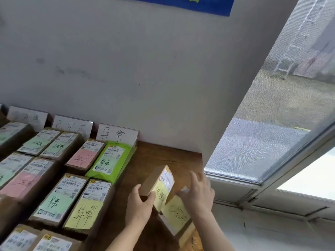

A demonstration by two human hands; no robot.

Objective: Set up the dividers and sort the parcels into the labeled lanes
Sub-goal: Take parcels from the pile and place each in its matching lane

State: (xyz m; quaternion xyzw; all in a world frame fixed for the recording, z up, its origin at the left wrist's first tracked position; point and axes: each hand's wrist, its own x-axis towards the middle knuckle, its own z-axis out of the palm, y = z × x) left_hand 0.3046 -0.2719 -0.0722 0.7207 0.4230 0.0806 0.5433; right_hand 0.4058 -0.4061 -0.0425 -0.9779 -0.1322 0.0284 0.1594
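Observation:
My left hand [138,205] grips the near left end of a small brown parcel [154,180] with a yellow handwritten note, tilted up on edge above the table. My right hand [198,193] reaches around the parcel's right side, fingers spread, touching a second parcel with a yellow note [176,214] that lies under it. Rows of parcels fill the lanes to the left, such as a green bag [110,162] and a box with a pink note [84,156]. Upright white label cards [117,134] stand along the wall.
The wooden table [163,154] ends at the right beside a window with a mesh screen [262,142]. A grey wall rises behind the label cards. Bare wood shows between the green bag and the held parcel.

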